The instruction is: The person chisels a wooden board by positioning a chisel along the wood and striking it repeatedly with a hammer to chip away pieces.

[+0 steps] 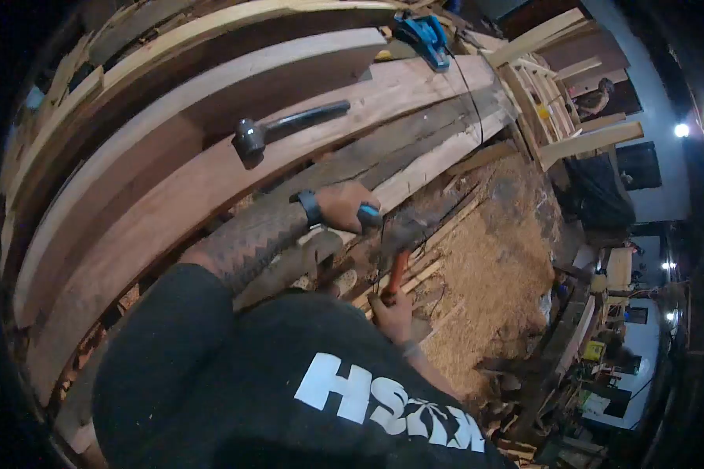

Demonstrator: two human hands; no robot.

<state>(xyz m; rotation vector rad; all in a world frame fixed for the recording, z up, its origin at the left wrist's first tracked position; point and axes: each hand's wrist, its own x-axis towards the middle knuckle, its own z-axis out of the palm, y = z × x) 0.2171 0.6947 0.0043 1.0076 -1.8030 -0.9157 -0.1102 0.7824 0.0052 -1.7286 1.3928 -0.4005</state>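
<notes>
My left hand [346,205], with a dark band on its wrist, is closed around a blue-and-black handle [369,214]. The tool's other end cannot be made out. Below it, my right hand [393,314] grips an orange-handled tool [399,270] whose head is a dark smear close to the blue handle; its kind is unclear. Both hands are over rough planks and narrow strips of wood. A black mallet [252,139] lies on a broad reddish board [188,187] beyond my left arm.
A blue power tool [424,41], perhaps an electric planer, with a black cord rests on the boards at the top. Curved timbers [235,55] line the upper left. Wood shavings [493,258] cover the floor. A wooden frame [544,109] stands at upper right, a workbench [559,344] lower right.
</notes>
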